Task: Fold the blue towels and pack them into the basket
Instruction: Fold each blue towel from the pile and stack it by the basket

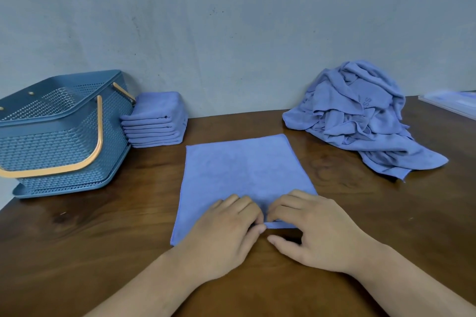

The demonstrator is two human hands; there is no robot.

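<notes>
A blue towel point(244, 172) lies spread flat on the wooden table point(103, 234) in front of me. My left hand point(224, 237) and my right hand point(316, 231) sit side by side at the middle of its near edge, each pinching that edge with curled fingers and thumb. A stack of several folded blue towels point(157, 121) stands at the back left, right beside the blue perforated basket point(59, 141) with its tan handles. A heap of unfolded blue towels point(360, 116) is piled at the back right.
A grey wall runs close behind the table. A flat, pale plastic item point(453, 103) lies at the table's far right edge. The table's left edge falls away just below the basket.
</notes>
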